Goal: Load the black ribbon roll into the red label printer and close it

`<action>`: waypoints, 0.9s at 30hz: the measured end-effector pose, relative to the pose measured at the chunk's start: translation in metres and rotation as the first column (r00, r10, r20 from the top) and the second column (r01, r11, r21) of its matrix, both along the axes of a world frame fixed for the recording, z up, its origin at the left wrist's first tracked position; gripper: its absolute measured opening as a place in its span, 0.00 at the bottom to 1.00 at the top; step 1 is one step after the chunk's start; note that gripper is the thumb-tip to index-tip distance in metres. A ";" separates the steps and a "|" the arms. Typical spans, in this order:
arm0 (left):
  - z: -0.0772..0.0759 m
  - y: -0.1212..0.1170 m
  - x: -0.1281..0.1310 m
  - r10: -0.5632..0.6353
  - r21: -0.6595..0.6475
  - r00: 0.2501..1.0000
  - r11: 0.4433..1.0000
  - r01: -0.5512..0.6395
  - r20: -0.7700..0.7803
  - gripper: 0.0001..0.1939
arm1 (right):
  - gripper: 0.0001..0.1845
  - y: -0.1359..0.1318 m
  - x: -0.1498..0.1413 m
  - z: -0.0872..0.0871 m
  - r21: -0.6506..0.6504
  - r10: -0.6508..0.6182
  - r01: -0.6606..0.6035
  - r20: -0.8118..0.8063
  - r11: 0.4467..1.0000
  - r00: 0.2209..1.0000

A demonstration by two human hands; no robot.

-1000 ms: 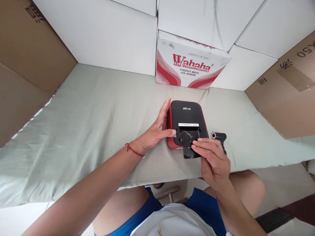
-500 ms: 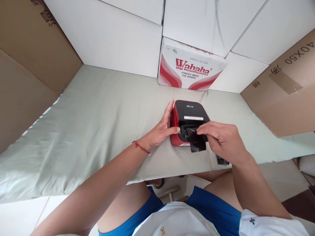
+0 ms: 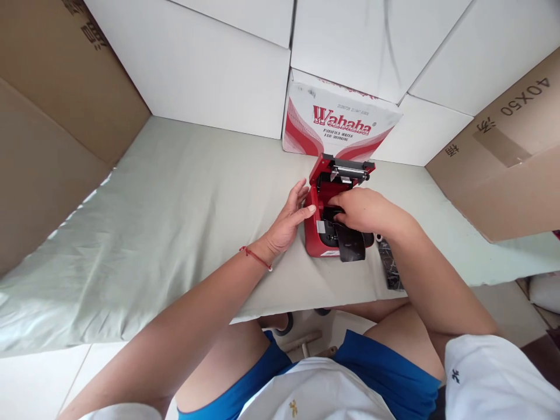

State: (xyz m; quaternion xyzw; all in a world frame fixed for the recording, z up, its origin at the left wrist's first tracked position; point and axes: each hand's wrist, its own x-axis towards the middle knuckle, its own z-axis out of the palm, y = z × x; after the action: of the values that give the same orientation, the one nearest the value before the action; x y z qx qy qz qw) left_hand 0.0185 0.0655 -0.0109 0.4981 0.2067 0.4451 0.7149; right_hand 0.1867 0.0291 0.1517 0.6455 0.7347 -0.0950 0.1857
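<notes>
A red and black label printer [image 3: 312, 236] sits on the cloth-covered surface with its lid [image 3: 345, 166] raised. From its compartment a black label strip [image 3: 352, 244] hangs over the front. My right hand [image 3: 365, 210] reaches into the compartment, fingers curled at the strip's inner end; the fingertips are partly hidden. Against the printer's left wall rests my left hand [image 3: 291, 220], its fingers stretched out and its thumb on the edge. To the right of the printer, partly under my right forearm, lies a dark, shiny item [image 3: 391, 268] that I cannot make out.
Behind the printer stands a white and red water carton [image 3: 339, 125], close to the raised lid. White boxes [image 3: 219, 76] form a wall at the back. Brown cardboard boxes [image 3: 503, 151] flank both sides. The pale green cloth [image 3: 175, 221] ends at a front edge above my knees.
The printer's lid has gone from down to raised. My right hand has moved from the front of the lid into the compartment. My left hand stays at the left side, its thumb slightly higher.
</notes>
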 end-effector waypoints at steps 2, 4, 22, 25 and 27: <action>-0.001 0.001 0.001 0.003 0.000 1.000 1.000 -0.003 -0.013 0.49 | 0.14 0.009 -0.005 -0.006 -0.034 -0.008 0.008 0.016 0.999 1.000; -0.002 0.002 0.002 0.017 -0.003 1.000 1.000 -0.017 -0.024 0.47 | 0.14 0.011 -0.008 -0.009 -0.033 -0.014 0.014 0.007 0.999 1.000; 0.010 -0.001 -0.001 0.045 -0.052 0.999 0.998 -0.045 0.001 0.31 | 0.28 -0.086 0.121 -0.022 -0.148 -0.333 0.305 -0.573 0.941 0.748; 0.011 0.000 -0.002 0.047 -0.059 0.999 0.997 -0.046 0.010 0.30 | 0.27 -0.086 0.118 -0.055 -0.082 -0.347 0.367 -0.564 0.927 0.750; 0.011 0.001 -0.003 0.042 -0.059 0.999 0.997 -0.041 0.011 0.29 | 0.28 -0.091 0.126 -0.064 0.027 -0.366 0.447 -0.532 0.894 0.763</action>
State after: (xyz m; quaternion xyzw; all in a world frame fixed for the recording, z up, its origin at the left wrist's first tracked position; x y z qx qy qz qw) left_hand 0.0156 0.0665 0.0000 0.4699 0.2256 0.4567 0.7209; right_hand 0.3125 -0.0622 0.0873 0.7526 0.6041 -0.2453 -0.0920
